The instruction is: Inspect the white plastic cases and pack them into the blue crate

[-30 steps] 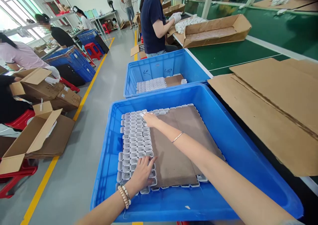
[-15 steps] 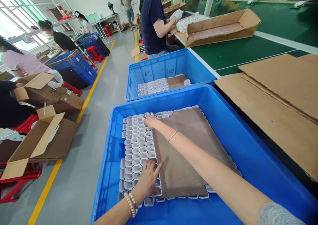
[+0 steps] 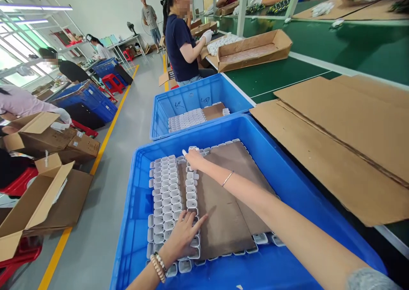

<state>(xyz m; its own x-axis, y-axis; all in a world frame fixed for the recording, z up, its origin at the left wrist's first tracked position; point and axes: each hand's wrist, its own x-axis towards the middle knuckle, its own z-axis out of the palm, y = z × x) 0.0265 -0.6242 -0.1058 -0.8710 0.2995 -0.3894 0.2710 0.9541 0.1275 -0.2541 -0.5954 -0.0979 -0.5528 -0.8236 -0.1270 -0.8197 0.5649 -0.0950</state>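
Note:
Small translucent white plastic cups (image 3: 166, 196) stand in tight rows on a brown cardboard sheet (image 3: 220, 204) inside a blue plastic crate (image 3: 128, 213). A single row of cups (image 3: 191, 189) stands apart from the block, with a strip of cardboard showing between. My left hand (image 3: 182, 232) grips the near end of that row, its index finger stretched out over the cardboard. At the far end of the same row, my right hand (image 3: 194, 158) holds the cups, with white coverings on its fingertips. Its fingers partly hide the cups there.
A second blue crate (image 3: 156, 115) with cups stands behind. Flat cardboard sheets (image 3: 332, 153) lie on the green table (image 3: 265, 79) at right, near a long open carton (image 3: 255, 53). A co-worker (image 3: 185, 38) sits at that table. Open cartons (image 3: 60, 196) stand at left beyond the aisle.
The single row of cups has moved right, away from the block, opening a strip of bare cardboard. Both hands have moved with it. The camera view has shifted.

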